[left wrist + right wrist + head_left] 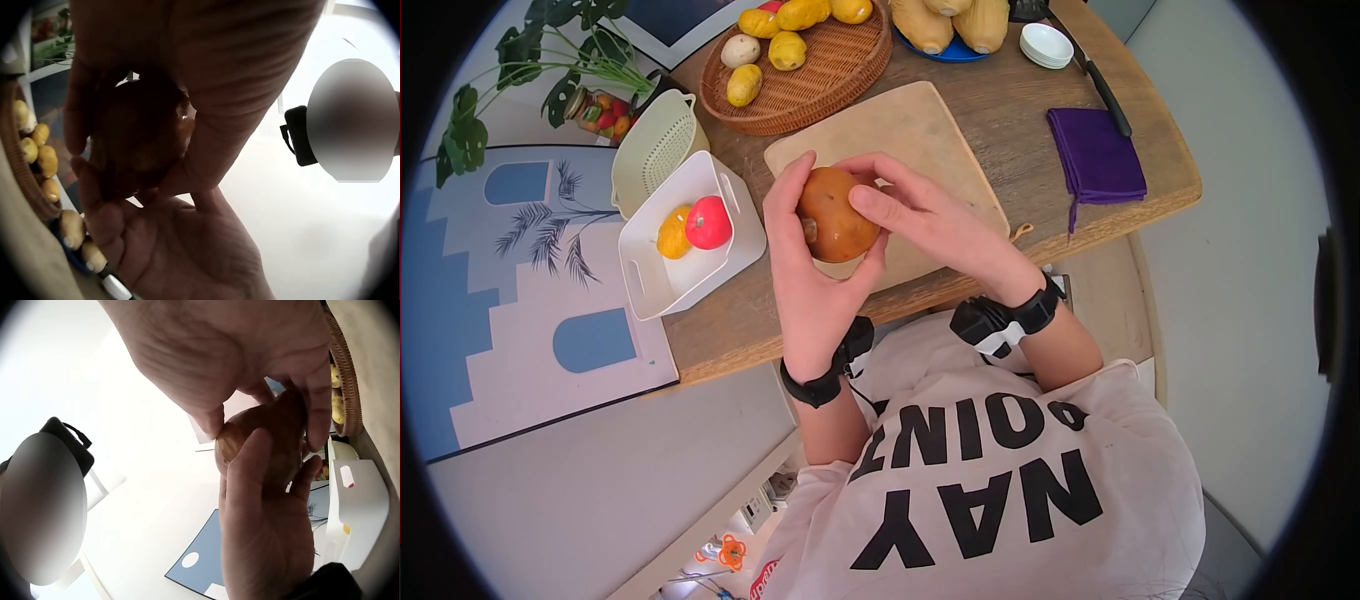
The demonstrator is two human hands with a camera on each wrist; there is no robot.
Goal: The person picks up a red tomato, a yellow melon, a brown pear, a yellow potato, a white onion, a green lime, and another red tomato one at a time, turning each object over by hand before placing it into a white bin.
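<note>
A round orange-brown fruit or vegetable (836, 214) is held above the cutting board (920, 130) between both hands. The left hand (812, 285) curls round its left side and underside, thumb below. From the right, the right hand (930, 215) grips it, with the thumb across its upper face. In the left wrist view the object (144, 134) is dark against the light, with fingers on several sides. In the right wrist view its brown surface (284, 428) shows between the two hands. Parts of it are hidden by fingers.
To the left, a white basket (743, 225) holds a pink-red item and a yellow one, beside a pale green colander (635, 150). Behind are a wicker tray (820, 85) with yellow items and a blue plate (960, 55). A knife (1108, 100) lies on a purple cloth (1100, 160) at right, near white dishes (1046, 46).
</note>
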